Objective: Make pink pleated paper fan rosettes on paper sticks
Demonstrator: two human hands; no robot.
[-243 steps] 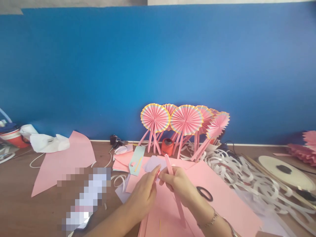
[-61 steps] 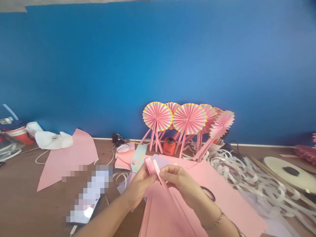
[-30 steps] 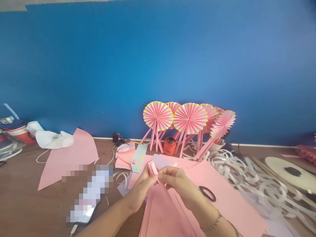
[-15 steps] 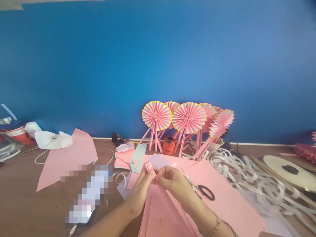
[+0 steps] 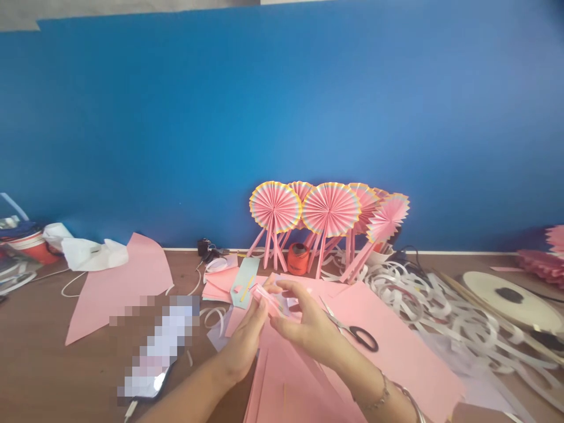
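Note:
A small pleated piece of pink paper (image 5: 267, 298) is pinched in my left hand (image 5: 245, 345), its thumb lying along the near side. My right hand (image 5: 312, 326) curves around the paper's right side with thumb and fingers apart; whether its fingertips touch the folds I cannot tell. Below both hands lie large pink sheets (image 5: 291, 376). Scissors with black handles (image 5: 363, 338) rest on pink paper just right of my right hand. A pale green paper tag (image 5: 245, 282) lies beyond my left hand.
Round pink paper fans (image 5: 331, 209) on strips lean by the blue wall around an orange roll (image 5: 298, 259). Curled white ribbon (image 5: 409, 305) and a large white reel (image 5: 520, 301) fill the right. Leftward are a blurred-out phone (image 5: 163, 346), pink paper (image 5: 123, 294) and white tissue (image 5: 94, 254).
My right hand's fingers have spread from a pinch at the pleated paper. The paper has tilted over a little in my left hand. The view has shifted slightly.

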